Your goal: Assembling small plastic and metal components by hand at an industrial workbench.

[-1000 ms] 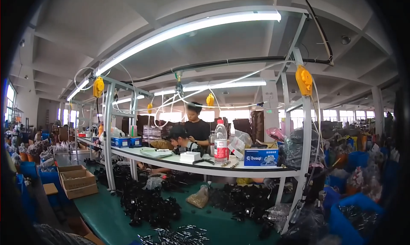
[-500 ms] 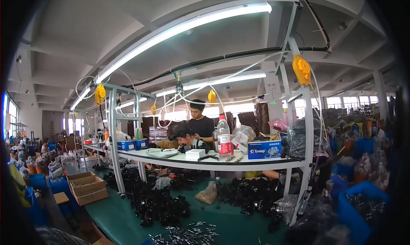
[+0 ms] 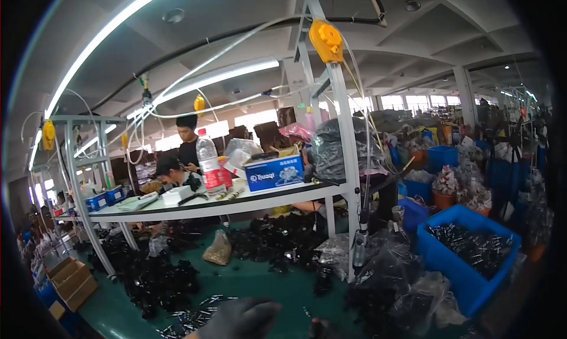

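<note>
At six o'clock in the head view, the left hand [image 3: 245, 318] reaches in from the lower edge, grey-gloved and blurred, its fingers together and pointing toward three o'clock; whether they close on anything I cannot tell. The pile of small metal pins [image 3: 188, 322] lies just beside it on the green tabletop [image 3: 266, 284], at nine to ten o'clock from the hand. A single metal pin [image 3: 306, 311] lies near, at about two o'clock from it. What looks like the right hand [image 3: 320, 329] shows as a dark shape at the lower edge, too little to tell its grip. Farther off stand a bag of small parts [image 3: 218, 248] at eleven o'clock and a blue bin [image 3: 422, 250] at two o'clock.
</note>
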`<state>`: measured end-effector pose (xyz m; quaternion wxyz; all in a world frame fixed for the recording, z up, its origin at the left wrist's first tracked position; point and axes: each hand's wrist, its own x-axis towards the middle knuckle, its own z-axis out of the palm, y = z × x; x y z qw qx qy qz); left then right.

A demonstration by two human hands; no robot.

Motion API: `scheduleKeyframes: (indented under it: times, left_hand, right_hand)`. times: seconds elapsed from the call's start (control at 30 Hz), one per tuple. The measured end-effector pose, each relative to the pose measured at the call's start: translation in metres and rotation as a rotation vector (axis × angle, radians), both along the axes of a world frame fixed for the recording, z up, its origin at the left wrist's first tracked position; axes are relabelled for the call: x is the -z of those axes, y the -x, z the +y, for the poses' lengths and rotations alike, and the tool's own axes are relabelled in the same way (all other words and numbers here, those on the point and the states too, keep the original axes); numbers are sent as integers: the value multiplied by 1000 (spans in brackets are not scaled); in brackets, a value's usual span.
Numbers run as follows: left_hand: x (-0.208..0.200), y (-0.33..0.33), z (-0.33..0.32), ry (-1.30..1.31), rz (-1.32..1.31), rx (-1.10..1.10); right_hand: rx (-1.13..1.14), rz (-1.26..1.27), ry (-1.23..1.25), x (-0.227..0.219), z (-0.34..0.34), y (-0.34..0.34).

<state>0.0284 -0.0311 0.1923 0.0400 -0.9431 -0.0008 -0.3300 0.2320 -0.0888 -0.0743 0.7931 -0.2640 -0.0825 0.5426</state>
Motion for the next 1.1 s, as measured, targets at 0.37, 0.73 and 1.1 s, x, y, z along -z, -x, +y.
scheduleKeyframes:
  times: [0.37, 0.73, 1.1]
  left_hand:
    - [220, -266, 122, 635, 542, -674]
    - [267, -85, 90, 1096, -35, -81]
    - [280, 4, -7, 1771, 16, 631]
  right_hand:
    - [-153, 270, -72, 28, 14, -12]
    - [-72, 206, 26, 29, 12, -43]
    - [-35, -2425, 38, -107, 173, 67]
